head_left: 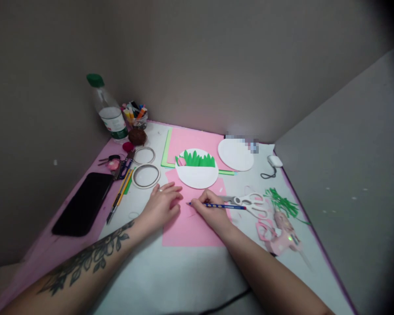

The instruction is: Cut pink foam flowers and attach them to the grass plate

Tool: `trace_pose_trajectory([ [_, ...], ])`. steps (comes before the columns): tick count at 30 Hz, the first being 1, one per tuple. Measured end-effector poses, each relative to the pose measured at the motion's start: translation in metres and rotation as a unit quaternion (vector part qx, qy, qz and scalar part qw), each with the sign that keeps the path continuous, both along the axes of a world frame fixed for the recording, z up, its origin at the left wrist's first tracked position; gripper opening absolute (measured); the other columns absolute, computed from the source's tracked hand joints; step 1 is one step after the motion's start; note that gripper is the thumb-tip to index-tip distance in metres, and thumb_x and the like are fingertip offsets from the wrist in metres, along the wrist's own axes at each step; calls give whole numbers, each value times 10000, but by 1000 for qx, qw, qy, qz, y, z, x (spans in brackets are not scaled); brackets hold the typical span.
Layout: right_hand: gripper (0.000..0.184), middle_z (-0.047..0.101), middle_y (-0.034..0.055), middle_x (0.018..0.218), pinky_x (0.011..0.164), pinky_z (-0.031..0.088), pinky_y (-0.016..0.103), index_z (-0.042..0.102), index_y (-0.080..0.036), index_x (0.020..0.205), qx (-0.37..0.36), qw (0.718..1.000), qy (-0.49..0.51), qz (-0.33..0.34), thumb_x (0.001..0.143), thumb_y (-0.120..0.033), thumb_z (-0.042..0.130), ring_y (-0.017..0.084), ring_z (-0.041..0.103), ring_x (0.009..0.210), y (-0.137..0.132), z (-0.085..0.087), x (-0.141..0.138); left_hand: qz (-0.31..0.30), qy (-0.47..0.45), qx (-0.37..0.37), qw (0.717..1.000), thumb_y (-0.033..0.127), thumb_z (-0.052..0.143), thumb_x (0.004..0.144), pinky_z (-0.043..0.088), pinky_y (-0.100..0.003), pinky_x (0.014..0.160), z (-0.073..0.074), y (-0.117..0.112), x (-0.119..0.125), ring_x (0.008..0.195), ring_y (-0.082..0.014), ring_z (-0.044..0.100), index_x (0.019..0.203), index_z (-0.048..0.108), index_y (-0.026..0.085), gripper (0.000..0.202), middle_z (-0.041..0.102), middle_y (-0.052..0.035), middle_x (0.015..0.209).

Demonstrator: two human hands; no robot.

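Observation:
A blue pencil (221,205) is pinched in my right hand (213,212), its tip at the surface of a pink paper sheet (193,232). Faint lines show on the sheet beside the tip. My left hand (164,201) lies on the sheet's left edge with its fingers stretched out, holding nothing. Just beyond both hands sits a white paper plate (197,177) with green paper grass (198,159) and a small pink piece (181,162) on it. White-handled scissors (249,201) lie by my right hand.
Right: green paper strips (284,203), a pink glue gun (285,239) and a white case (275,161). Left: a black phone (83,203), tape rolls (146,176), a yellow cutter (122,192) and a bottle (110,113). Behind: coloured sheets (193,138) and another white plate (236,154).

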State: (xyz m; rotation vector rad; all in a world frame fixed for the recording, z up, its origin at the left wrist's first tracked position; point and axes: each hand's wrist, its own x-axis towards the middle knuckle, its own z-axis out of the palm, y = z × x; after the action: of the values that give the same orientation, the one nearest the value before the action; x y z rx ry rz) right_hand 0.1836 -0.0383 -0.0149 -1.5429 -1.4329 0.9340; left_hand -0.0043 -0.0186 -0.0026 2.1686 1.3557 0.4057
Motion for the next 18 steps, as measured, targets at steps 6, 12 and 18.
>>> trace_pose_trajectory([
  [6, 307, 462, -62, 508, 493, 339, 231, 414, -208, 554, -12, 999, -9, 36, 707, -300, 664, 106, 420, 497, 1, 3, -5, -1, 5, 6, 1000, 162, 497, 743, 201, -580, 1071, 0, 0, 0, 1299, -265, 415, 975, 655, 259, 297, 597, -14, 1298],
  [12, 289, 455, -68, 499, 480, 325, 225, 414, -206, 553, -10, 998, -23, 58, 705, -270, 652, 100, 413, 486, 2, 4, -4, 2, 3, 3, 1000, 163, 505, 732, 190, -576, 1081, 1, 0, 1, 1297, -274, 419, 959, 659, 252, 288, 601, -23, 1293],
  [18, 304, 458, -67, 504, 483, 323, 229, 415, -209, 555, -15, 998, -23, 53, 706, -306, 662, 104, 417, 489, 2, 5, -5, -1, -6, 6, 1000, 165, 505, 739, 166, -564, 1097, -2, 0, 0, 1298, -271, 413, 969, 660, 245, 289, 598, -39, 1295],
])
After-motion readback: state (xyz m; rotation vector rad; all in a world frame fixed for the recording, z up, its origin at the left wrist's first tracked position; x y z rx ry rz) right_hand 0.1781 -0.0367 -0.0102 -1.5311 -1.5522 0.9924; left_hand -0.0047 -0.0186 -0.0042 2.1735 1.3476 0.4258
